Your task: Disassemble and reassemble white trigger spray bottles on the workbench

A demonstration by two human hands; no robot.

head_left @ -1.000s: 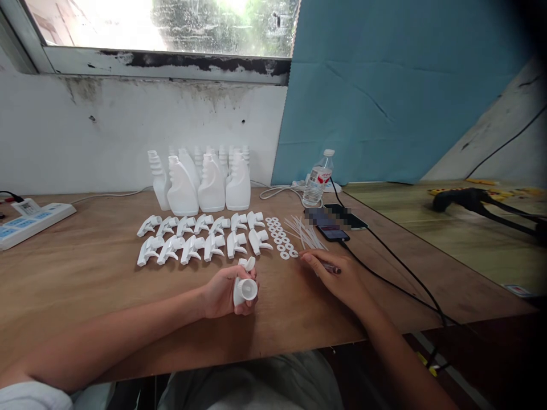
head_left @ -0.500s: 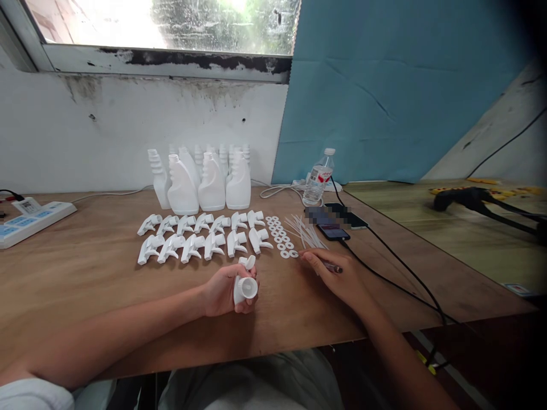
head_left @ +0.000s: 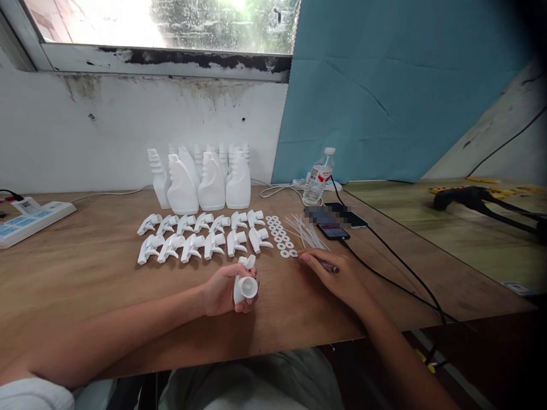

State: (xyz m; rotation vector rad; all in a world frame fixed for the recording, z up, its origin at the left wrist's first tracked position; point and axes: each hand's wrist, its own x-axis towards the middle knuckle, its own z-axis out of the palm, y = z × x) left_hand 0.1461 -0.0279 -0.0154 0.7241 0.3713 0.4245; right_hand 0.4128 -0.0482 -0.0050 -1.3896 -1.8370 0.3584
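My left hand [head_left: 224, 290] is wrapped round a white spray head [head_left: 245, 288], its round collar facing me. At the near end of the rows of white ring washers [head_left: 280, 236], the fingertips of my right hand [head_left: 327, 270] touch the nearest washer [head_left: 293, 253]. A dark pen-like stick [head_left: 330, 266] is held in that hand's curled fingers. Two rows of white spray heads [head_left: 192, 249] lie left of the washers. Thin white tubes [head_left: 304, 230] are spread just beyond my right hand.
White bottles [head_left: 212, 188] stand against the wall. A water bottle [head_left: 318, 179] and phones [head_left: 334, 230] with black cables are at the right of the wooden table [head_left: 106, 273]. A power strip [head_left: 38, 222] lies at the far left.
My right hand has shifted very slightly left at the nearest washer, and the stick in it has moved a little with it. My left hand keeps its hold on the spray head.
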